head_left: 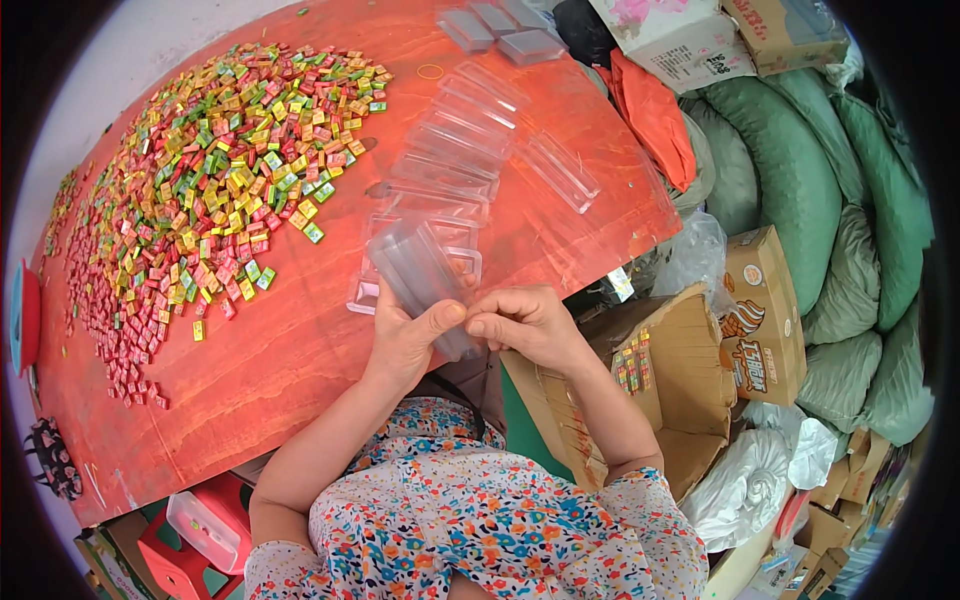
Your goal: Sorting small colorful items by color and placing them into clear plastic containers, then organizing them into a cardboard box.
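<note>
My left hand [410, 330] is wrapped round a nested stack of clear plastic trays [415, 265], long and narrow, tilted above the near edge of the red table. My right hand [530, 325] is closed in a pinch at the right edge of that stack, its thumb and forefinger beside my left thumb. Exactly which layer it grips is too small to make out. Beyond my hands, a fanned row of empty clear trays [455, 150] lies overlapping on the red table [300, 370].
A large heap of small colourful wrapped blocks [230, 160] covers the table's left. More clear boxes [500, 30] lie at the far edge, near a yellow rubber band [430, 72]. An open cardboard carton [690, 380] stands at right, before green sacks [780, 150]. A red stool [190, 540] stands lower left.
</note>
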Available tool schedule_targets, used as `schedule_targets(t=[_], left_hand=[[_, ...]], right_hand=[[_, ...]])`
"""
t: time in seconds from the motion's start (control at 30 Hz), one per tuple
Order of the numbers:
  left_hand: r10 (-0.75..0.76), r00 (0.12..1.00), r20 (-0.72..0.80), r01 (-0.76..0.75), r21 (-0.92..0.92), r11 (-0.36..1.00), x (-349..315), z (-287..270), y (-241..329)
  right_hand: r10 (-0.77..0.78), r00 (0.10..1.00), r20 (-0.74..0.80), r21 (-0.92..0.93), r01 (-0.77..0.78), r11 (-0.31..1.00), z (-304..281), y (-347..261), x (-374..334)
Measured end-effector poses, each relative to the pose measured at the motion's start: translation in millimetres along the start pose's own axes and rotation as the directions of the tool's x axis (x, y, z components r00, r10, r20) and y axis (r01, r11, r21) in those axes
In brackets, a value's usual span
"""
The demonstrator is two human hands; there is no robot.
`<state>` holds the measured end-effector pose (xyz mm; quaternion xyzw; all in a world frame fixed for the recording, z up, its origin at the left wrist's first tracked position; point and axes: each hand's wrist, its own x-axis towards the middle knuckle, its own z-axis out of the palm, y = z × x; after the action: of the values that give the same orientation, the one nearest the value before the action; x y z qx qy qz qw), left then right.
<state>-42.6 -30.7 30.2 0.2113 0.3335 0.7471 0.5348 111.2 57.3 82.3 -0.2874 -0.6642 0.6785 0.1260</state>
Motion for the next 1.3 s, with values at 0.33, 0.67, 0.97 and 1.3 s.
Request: schedule_targets(t=[0.33, 0.67, 0.97, 1.3], left_hand=[[0.030, 0.999, 0.030, -0.031, 0.027, 0.999, 9.1, 3.9, 4.1], [-0.090, 0.995, 0.031, 0.090, 0.008, 0.996, 21.3, 2.5, 12.0], [-0.157, 0.987, 0.039, 0.157, -0.012, 0.988, 33.7, 3.5, 5.3], [0.011, 0.992, -0.129, -0.006, 0.040, 0.999, 74.8, 30.6, -1.6]], right_hand=[[-0.374, 0.848, -0.375, -0.927, -0.332, 0.177, -164.8, 77.9, 100.9], [-0.355, 0.861, -0.363, -0.927, -0.296, 0.231, -273.6, 63.3, 199.2], [-0.431, 0.860, -0.274, -0.948, -0.167, 0.270, -284.4, 55.4, 225.5], [-0.209, 0.978, 0.021, -0.031, 0.209, 0.977, -93.8, -8.4, 73.5]])
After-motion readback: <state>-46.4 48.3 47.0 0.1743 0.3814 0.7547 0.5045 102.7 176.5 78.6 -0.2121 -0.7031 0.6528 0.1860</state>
